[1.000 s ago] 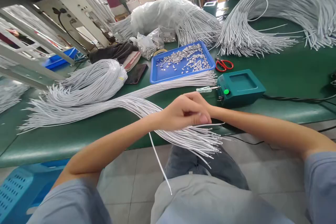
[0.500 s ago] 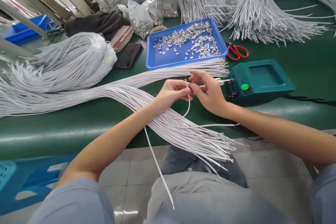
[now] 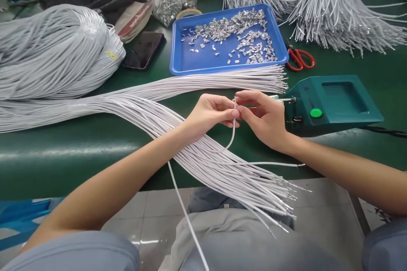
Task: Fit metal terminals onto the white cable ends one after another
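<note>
Clock taken from the hands, twelve pointing away from the worker.

Item: green counter (image 3: 79, 150), smooth, its rounded front edge catching a pale sheen.
Item: one white cable (image 3: 233, 131), at the clock's centre, above the counter, its end upright. Left hand (image 3: 216, 112): grip closed, thumb and fingers clamped on this cable just under its tip. Right hand (image 3: 265, 120): fingertips at the same tip, fingers curved; whether that grip pinches, I cannot tell.
Item: fan of white cables (image 3: 222, 161), passing beneath the left wrist, ends overhanging the edge at five.
Item: blue tray (image 3: 197, 62), twelve, strewn with small metal terminals (image 3: 229, 25).
Item: red-handled scissors (image 3: 296, 55), half past one, near the tray's corner.
Item: teal bench device (image 3: 337, 103), three, green button on its near side.
Item: dark smartphone (image 3: 144, 51), ten.
Item: coiled cable bundle (image 3: 79, 51), between nine and ten.
Item: clear bags (image 3: 163, 0) of metal pieces, eleven.
Room: grey tiled floor (image 3: 155, 207), seven; blue plastic (image 3: 25, 211), eight.
</note>
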Demonstrator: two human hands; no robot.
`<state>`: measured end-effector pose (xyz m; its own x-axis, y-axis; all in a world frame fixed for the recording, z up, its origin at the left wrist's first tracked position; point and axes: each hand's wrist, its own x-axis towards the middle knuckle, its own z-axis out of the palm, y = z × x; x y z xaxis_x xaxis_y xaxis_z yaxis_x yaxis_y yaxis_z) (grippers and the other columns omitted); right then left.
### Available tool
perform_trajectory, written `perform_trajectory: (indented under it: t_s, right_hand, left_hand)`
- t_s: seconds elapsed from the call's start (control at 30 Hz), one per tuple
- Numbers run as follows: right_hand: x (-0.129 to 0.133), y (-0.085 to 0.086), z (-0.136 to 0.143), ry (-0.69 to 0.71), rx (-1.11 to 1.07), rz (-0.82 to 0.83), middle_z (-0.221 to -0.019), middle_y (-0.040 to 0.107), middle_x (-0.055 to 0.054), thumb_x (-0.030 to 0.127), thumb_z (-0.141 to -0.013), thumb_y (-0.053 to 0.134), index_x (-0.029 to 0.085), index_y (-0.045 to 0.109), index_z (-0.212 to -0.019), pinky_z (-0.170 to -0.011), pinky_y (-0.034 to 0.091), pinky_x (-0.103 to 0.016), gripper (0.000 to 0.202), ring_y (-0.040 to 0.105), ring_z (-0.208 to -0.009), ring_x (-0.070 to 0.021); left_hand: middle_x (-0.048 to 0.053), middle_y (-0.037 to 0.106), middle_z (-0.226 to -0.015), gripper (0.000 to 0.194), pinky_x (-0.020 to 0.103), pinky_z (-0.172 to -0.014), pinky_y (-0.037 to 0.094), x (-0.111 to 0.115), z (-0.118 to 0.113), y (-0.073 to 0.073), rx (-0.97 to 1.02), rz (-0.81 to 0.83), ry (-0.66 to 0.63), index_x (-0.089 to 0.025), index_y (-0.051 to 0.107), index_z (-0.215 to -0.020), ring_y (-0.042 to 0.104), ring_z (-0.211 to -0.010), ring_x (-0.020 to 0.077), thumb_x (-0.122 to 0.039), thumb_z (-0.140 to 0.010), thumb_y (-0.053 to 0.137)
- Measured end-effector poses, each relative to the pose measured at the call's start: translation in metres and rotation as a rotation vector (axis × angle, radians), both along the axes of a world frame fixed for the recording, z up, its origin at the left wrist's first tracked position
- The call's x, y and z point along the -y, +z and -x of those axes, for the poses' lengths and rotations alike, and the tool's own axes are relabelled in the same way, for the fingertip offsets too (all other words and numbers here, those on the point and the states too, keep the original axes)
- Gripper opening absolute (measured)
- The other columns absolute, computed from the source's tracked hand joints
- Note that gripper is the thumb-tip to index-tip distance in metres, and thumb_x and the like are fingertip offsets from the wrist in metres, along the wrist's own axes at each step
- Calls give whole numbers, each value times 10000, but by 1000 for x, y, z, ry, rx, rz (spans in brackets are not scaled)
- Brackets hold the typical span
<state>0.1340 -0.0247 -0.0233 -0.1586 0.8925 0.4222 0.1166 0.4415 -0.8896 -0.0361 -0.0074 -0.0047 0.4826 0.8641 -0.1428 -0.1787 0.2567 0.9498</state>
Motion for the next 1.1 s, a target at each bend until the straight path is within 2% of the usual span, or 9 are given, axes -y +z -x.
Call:
perform_trajectory:
  t_s: [0.13, 0.23, 0.4, 0.6, 0.83, 1.1]
  right_hand:
    - [3, 4, 1, -31, -17, 8, -880, 717, -10, 257, -838, 681, 208, 651, -927, -672, 615, -244, 106, 699, -826, -127]
    - [4, 9, 1, -15, -63, 35, -873, 700, -15, 228, -863, 617, 203, 620, -879, -635, 609, -242, 30, 695, -798, -124]
    - [5, 15, -1, 35, -137, 70, -973, 697, -27, 203, -843, 587, 212, 611, -986, -652, 606, -238, 145, 694, -882, -130]
    - [2, 15, -2, 41, -132, 120, -826, 683, 21, 189, -823, 619, 220, 576, -1034, -600, 584, -221, 218, 690, -764, -106]
    - [-2, 14, -3, 11, -86, 131, -749, 630, 47, 156, -798, 637, 236, 573, -1035, -554, 556, -208, 259, 676, -727, -98]
    - [2, 17, -1, -28, 33, 0, -740, 569, 36, 157, -831, 575, 237, 555, -967, -530, 477, -222, 159, 576, -674, -86]
  left_hand:
    - [25, 694, -627, 349, 159, -516, 536, 0, -1, 2, -21, -5, 2, -93, 709, -737, 669, -551, 106, -345, -589, 901]
    - [26, 700, -642, 314, 155, -505, 522, 0, -1, 2, -12, -35, -5, -98, 713, -737, 667, -547, 103, -324, -611, 892]
    - [12, 682, -613, 261, 153, -495, 516, 0, -1, 2, 11, -83, -37, -99, 712, -708, 669, -544, 105, -279, -627, 885]
    - [12, 682, -593, 272, 151, -492, 513, 1, -3, 3, -9, -98, -44, -101, 718, -701, 659, -532, 100, -274, -594, 900]
    - [10, 668, -587, 386, 178, -499, 511, 2, -4, 4, -50, -123, -19, -101, 707, -694, 652, -534, 111, -381, -531, 915]
    - [28, 704, -678, 274, 169, -543, 539, 1, -2, 0, -18, -136, -33, -101, 718, -754, 681, -593, 108, -338, -696, 843]
